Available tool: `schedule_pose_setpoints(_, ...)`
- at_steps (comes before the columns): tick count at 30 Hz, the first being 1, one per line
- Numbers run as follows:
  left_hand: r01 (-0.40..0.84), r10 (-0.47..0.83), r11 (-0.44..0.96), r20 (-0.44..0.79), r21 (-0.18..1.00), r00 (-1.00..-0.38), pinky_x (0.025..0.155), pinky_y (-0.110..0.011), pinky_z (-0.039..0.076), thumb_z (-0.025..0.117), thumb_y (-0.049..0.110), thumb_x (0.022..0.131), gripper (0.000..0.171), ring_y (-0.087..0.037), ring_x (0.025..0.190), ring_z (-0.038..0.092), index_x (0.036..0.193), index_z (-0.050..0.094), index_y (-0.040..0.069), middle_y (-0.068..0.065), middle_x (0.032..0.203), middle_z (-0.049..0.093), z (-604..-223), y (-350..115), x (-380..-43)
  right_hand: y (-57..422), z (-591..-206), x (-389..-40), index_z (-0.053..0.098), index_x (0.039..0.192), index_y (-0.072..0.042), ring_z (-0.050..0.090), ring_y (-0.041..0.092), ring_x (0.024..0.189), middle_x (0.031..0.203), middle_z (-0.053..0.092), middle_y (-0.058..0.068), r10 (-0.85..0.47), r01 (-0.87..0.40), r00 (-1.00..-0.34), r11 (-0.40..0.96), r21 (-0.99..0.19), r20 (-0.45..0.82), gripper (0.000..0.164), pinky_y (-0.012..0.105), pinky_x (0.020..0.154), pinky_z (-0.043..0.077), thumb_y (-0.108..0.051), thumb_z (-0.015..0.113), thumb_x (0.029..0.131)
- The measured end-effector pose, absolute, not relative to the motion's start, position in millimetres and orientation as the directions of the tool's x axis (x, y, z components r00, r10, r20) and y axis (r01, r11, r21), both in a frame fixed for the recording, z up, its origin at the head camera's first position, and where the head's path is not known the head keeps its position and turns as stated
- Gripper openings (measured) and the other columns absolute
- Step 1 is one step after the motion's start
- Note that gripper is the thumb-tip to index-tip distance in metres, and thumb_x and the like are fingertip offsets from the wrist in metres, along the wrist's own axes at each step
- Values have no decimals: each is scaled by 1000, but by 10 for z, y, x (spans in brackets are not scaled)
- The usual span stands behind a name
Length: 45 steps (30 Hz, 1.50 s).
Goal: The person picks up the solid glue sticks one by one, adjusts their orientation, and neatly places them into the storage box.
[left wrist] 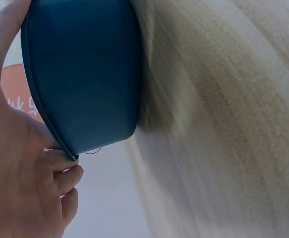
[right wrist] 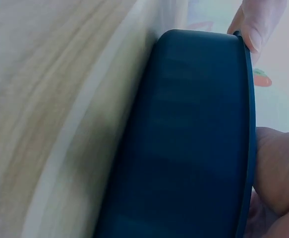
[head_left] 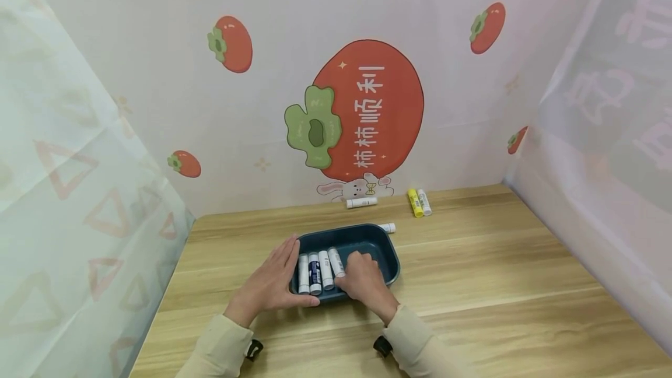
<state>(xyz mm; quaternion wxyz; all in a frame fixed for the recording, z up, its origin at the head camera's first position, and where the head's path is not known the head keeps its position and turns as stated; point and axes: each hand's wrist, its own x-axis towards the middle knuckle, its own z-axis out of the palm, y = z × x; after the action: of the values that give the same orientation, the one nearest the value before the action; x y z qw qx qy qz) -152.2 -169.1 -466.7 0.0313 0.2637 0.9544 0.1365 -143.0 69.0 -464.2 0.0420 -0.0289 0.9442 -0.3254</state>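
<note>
Four slim, mostly white cylindrical tubes inside a dark-blue rectangular tray, toward its left.
Head view: the left hand is spread at the tray's left end; the right hand curls at the rightmost tube's near end, whether pinching I cannot tell. Left wrist: left hand touching the tray. Right wrist: tray on a wood-grained table.

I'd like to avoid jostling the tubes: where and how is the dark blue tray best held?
Grip the tray under its lipped rim at both short ends, probably, from left and right: it sits longer sideways, and tubes crowd its left half.
</note>
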Motion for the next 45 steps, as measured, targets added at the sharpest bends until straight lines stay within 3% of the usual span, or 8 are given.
schedule_pose_setpoints(8, 496, 513, 824, 10, 275, -858, 132, -57, 26, 65, 87, 80, 135, -40, 165, 18, 166, 17, -6, -24, 176, 14, -4673, -1697, -1524, 640, -4609, -1473, 67, 81, -3, 57, 22, 61, 72, 61, 6, -98, 6, -985, 798, -602, -140, 30, 31, 52, 45, -22, 90, 84)
schedule_pose_setpoints(15, 492, 509, 827, 9, 273, -861, 132, -56, 25, 65, 86, 80, 135, -40, 165, 18, 166, 17, -6, -23, 177, 14, -4664, -1693, -1521, 678, -4619, -1488, 53, 53, -12, 45, 15, 49, 52, 39, -5, -154, -15, -973, 780, -625, -169, 49, 26, 48, 35, -21, 85, 89)
schedule_pose_setpoints(18, 491, 509, 828, 5, 270, -861, 132, -56, 25, 65, 87, 80, 135, -39, 165, 18, 166, 17, -5, -23, 177, 14, -4663, -1693, -1528, 732, -4596, -1491, 52, 49, -14, 40, 12, 47, 51, 34, -7, -206, -61, -966, 771, -634, -158, 52, 25, 47, 32, -21, 84, 90)
schedule_pose_setpoints(20, 490, 508, 829, 3, 269, -862, 133, -56, 25, 65, 87, 79, 136, -39, 165, 17, 167, 16, -5, -23, 177, 14, -4663, -1694, -1531, 792, -4540, -1490, 61, 55, -12, 45, 13, 51, 56, 43, -6, -244, -107, -961, 760, -641, -128, 42, 25, 49, 36, -20, 84, 90)
schedule_pose_setpoints(23, 486, 504, 832, 0, 268, -864, 133, -56, 24, 63, 89, 79, 137, -39, 165, 17, 167, 15, -4, -22, 177, 13, -4667, -1696, -1533, 925, -4394, -1504, 77, 83, -5, 60, 13, 70, 77, 66, 0, -288, -181, -955, 750, -636, -68, 18, 29, 60, 52, -20, 84, 91)
schedule_pose_setpoints(28, 480, 499, 836, -5, 267, -866, 133, -56, 24, 62, 91, 78, 138, -39, 165, 16, 167, 14, -3, -22, 177, 12, -4672, -1698, -1536, 1226, -4040, -1606, 77, 117, -1, 72, 16, 94, 107, 78, 10, -298, -251, -954, 740, -624, 31, 31, 37, 85, 65, -19, 82, 93)
schedule_pose_setpoints(37, 486, 501, 836, 5, 254, -865, 133, -56, 26, 62, 91, 78, 138, -38, 165, 17, 167, 16, -4, -22, 177, 13, -4662, -1719, -1524, 1800, -3641, -1926, 73, 125, 2, 75, 30, 106, 119, 77, 17, -392, -418, -906, 775, -474, 158, 40, 45, 94, 64, -20, 82, 94)
schedule_pose_setpoints(45, 486, 504, 838, -10, 247, -864, 133, -55, 24, 60, 92, 78, 138, -37, 166, 16, 167, 16, -4, -20, 178, 12, -4662, -1703, -1526, 2108, -3892, -2305, 72, 127, 5, 75, 35, 111, 125, 75, 21, -448, -439, -890, 790, -429, 85, 43, 48, 97, 63, -16, 83, 92)
